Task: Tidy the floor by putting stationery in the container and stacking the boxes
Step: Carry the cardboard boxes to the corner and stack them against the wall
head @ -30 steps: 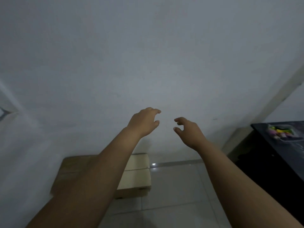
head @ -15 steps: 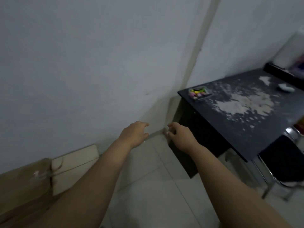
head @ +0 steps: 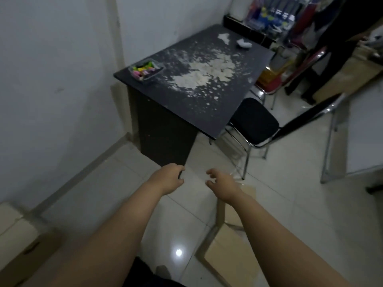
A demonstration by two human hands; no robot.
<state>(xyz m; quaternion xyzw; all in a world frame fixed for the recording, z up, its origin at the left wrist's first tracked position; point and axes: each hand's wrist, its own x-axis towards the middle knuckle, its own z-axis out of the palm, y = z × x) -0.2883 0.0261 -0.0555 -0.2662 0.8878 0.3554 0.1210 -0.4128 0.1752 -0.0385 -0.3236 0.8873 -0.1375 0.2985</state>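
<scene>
Both my arms reach forward over the tiled floor. My left hand (head: 168,178) is empty with its fingers loosely curled. My right hand (head: 222,181) is also empty, fingers spread and bent. A cardboard box (head: 230,251) lies on the floor under my right forearm. Another cardboard box (head: 15,239) stands against the wall at the lower left. A clear container (head: 145,71) holding colourful stationery sits on the near corner of the black desk (head: 192,104).
The desk top is smeared with white powder, and a crumpled white object (head: 244,43) lies at its far end. A black chair (head: 256,125) stands by the desk. A person in dark clothes (head: 323,59) stands at the right. Cluttered shelves fill the far corner.
My view has swung right, from the bare wall to the desk and chair. The wall-side box has slid to the lower left, and a second box has come into view under my right arm.
</scene>
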